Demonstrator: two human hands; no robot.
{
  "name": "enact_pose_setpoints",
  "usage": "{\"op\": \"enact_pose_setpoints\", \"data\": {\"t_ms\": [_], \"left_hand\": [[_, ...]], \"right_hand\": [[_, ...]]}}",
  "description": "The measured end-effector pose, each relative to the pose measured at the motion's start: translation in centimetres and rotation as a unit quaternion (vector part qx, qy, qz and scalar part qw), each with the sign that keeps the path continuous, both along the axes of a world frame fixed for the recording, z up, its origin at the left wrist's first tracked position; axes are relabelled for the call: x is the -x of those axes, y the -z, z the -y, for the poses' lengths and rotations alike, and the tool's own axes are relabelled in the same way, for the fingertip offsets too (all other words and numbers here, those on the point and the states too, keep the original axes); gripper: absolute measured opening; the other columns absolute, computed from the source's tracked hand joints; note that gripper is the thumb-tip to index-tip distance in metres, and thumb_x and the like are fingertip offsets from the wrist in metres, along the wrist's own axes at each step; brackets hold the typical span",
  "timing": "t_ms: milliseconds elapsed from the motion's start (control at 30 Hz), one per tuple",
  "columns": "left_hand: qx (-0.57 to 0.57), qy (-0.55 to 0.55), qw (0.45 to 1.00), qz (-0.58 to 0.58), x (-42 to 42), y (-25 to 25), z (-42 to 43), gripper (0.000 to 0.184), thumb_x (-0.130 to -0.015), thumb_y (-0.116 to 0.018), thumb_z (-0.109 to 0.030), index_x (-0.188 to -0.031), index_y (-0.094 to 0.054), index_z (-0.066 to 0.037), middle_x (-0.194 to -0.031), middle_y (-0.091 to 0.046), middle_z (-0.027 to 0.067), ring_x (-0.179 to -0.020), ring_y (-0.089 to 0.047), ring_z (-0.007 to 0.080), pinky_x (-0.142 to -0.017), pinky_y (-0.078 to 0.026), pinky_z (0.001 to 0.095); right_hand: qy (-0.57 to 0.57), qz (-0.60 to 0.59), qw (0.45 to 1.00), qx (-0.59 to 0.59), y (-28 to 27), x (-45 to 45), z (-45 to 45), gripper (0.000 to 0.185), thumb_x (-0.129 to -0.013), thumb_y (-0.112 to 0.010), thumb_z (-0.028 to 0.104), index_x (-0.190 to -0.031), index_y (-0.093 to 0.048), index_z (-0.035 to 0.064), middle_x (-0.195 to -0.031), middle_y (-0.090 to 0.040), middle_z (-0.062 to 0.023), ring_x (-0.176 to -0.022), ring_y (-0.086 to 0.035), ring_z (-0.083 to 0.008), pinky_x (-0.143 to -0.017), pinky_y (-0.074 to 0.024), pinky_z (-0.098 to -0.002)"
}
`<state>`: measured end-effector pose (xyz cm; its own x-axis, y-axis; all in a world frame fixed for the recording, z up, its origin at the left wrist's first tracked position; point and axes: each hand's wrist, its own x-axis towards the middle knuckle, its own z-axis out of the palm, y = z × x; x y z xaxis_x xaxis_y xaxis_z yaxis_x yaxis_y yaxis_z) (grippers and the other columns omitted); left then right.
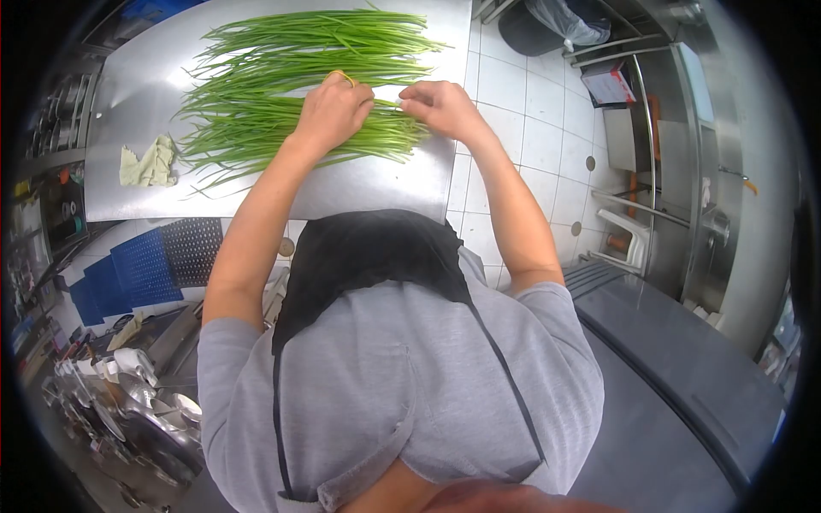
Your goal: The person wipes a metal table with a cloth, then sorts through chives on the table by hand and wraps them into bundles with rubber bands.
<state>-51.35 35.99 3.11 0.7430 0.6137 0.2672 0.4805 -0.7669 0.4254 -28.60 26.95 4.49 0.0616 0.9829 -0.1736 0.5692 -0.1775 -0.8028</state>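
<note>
Long green garlic chives (299, 81) lie in several loose rows across a steel table (410, 184), with their cut ends toward the right. My left hand (333, 113) rests on the middle rows, its fingers curled round some stalks. A thin yellow band (345, 77) loops over a finger of that hand. At the right ends of the stalks is my right hand (443, 109), thumb and fingertips pinched together at a stalk end; the exact grip is partly hidden. A crumpled pale green cloth (150, 162) sits at the table's left side.
White floor tiles (534, 111) run right of the table, with a black bin (530, 30) holding a plastic bag. Steel racks (667, 154) stand farther right. A grey counter (667, 368) is behind me at right. Blue perforated mats (145, 265) and metal ladles lie lower left.
</note>
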Motion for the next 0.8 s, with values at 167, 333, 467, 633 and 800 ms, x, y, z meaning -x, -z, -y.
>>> {"op": "enact_pose_setpoints", "data": {"t_ms": [167, 333, 467, 633, 800], "left_hand": [[0.000, 0.065, 0.996, -0.061, 0.8, -1.4, 1.5, 0.055, -0.082, -0.084, -0.041, -0.124, -0.072, -0.007, -0.117, -0.072, 0.0134, -0.115, -0.062, 0.0368, -0.094, -0.055, 0.0481], [-0.038, 0.094, 0.992, -0.075, 2.2, -0.2, 2.3, 0.088, -0.074, -0.086, -0.053, -0.145, -0.059, -0.008, -0.143, -0.062, 0.0088, -0.128, -0.053, 0.0371, -0.111, -0.042, 0.0501], [-0.041, 0.086, 0.994, -0.054, 2.4, 1.1, 2.3, 0.086, -0.075, -0.085, -0.054, -0.144, -0.060, -0.008, -0.139, -0.063, 0.0094, -0.126, -0.054, 0.0360, -0.109, -0.042, 0.0499], [-0.085, 0.067, 0.993, -0.054, 2.5, 1.4, 2.9, 0.080, -0.081, -0.080, -0.056, -0.141, -0.062, -0.006, -0.134, -0.065, 0.0099, -0.126, -0.055, 0.0324, -0.103, -0.044, 0.0487], [-0.142, 0.041, 0.986, -0.074, 2.2, 2.0, 4.0, 0.080, -0.085, -0.076, -0.056, -0.145, -0.057, -0.007, -0.135, -0.062, 0.0102, -0.127, -0.055, 0.0304, -0.104, -0.044, 0.0512]], "right_hand": [[-0.055, 0.121, 0.991, -0.031, -0.4, 1.1, 0.5, 0.018, -0.090, -0.070, 0.013, -0.101, -0.079, 0.0035, -0.092, -0.077, -0.0196, -0.086, -0.074, -0.0363, -0.083, -0.0580, -0.0453], [-0.020, 0.130, 0.990, -0.056, -1.0, 2.0, 1.1, 0.016, -0.091, -0.067, 0.010, -0.099, -0.079, 0.0035, -0.093, -0.076, -0.0215, -0.089, -0.073, -0.0409, -0.084, -0.0564, -0.0499], [-0.045, 0.171, 0.982, -0.061, 0.3, 2.2, 1.6, 0.017, -0.093, -0.066, 0.013, -0.098, -0.079, 0.0042, -0.093, -0.075, -0.0214, -0.092, -0.072, -0.0412, -0.086, -0.0560, -0.0508], [-0.058, 0.194, 0.978, -0.055, -2.0, 2.6, 3.1, 0.028, -0.098, -0.066, 0.022, -0.117, -0.073, 0.0020, -0.115, -0.071, -0.0219, -0.114, -0.064, -0.0416, -0.097, -0.0519, -0.0509], [0.120, 0.175, 0.949, -0.232, 2.3, 5.0, 6.8, 0.056, -0.100, -0.065, 0.021, -0.144, -0.051, -0.0100, -0.143, -0.054, -0.0323, -0.134, -0.049, -0.0491, -0.112, -0.0423, -0.0529]]}}
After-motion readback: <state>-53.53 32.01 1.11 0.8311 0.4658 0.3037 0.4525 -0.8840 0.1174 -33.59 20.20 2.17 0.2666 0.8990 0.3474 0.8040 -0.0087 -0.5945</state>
